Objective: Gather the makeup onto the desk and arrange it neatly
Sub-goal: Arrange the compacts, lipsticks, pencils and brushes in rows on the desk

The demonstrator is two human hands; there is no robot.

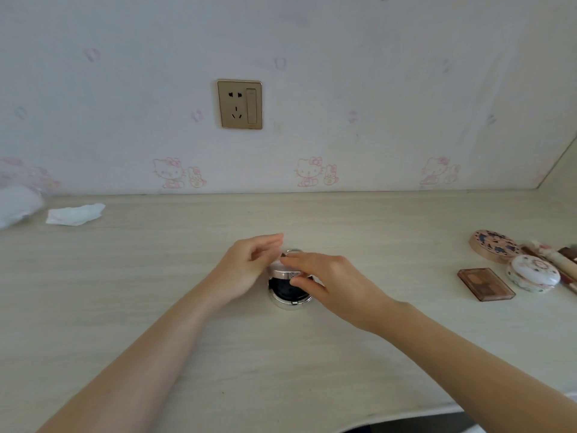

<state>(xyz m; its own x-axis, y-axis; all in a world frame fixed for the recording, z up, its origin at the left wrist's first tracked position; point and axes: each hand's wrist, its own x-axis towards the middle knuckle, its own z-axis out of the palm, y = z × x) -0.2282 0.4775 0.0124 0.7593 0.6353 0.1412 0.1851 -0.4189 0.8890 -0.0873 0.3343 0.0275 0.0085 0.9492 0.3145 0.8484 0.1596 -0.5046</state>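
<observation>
Silver-rimmed and round, the cushion compact (288, 287) sits on the pale wood-grain desk (156, 276) near its middle, lid half raised over a black inner tray; a small patterned emblem shows on the lid's front band, but no brand name or lettering can be read on it (too small and blurred). The left hand (249, 264) is at the lid's left side, fingers loosely curved and slightly spread, fingertips touching the lid's edge. The right hand (327, 276) pinches the lid, thumb on its front band and fingers laid together over its top. Well apart, at the desk's right end, lies more makeup: a round powder case (495, 246) with a dark cut-out pattern, a white floral compact (533, 272), a brown translucent eyeshadow palette (485, 284) and some stick-shaped items partly cut off by the frame. A crumpled tissue (76, 214) lies far left. The wall behind carries Hello Kitty wallpaper (309, 171) and a gold power socket (239, 104), unlabelled.
</observation>
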